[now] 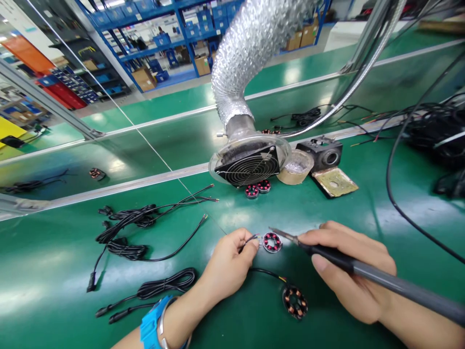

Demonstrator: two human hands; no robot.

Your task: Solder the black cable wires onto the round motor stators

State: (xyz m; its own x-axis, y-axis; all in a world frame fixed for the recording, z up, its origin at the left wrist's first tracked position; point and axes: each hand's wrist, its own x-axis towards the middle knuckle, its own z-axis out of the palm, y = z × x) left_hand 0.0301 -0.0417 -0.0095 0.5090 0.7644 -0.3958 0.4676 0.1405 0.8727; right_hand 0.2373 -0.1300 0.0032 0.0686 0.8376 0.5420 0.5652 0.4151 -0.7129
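Note:
My left hand point(232, 261) pinches the end of a black cable point(249, 241), whose thin coloured wires point toward a small round motor stator point(272, 242) with red windings. In my right hand point(348, 271) is a soldering iron point(337, 257), held like a pen. Its metal tip reaches above the stator; whether it touches cannot be told. Below lies a second stator point(295, 302) with copper windings, joined to a black cable point(267, 271) by coloured wires. Bundled black cables point(134, 228) lie to the left of my left hand.
A fume duct with a fan grille point(250, 167) hangs above two red-wound stators point(257, 188). Behind stand a tape roll with silvery contents point(296, 167), a soldering-iron stand point(325, 151) and a yellowish sponge tray point(334, 182). A loose black cord point(407, 213) curves at right.

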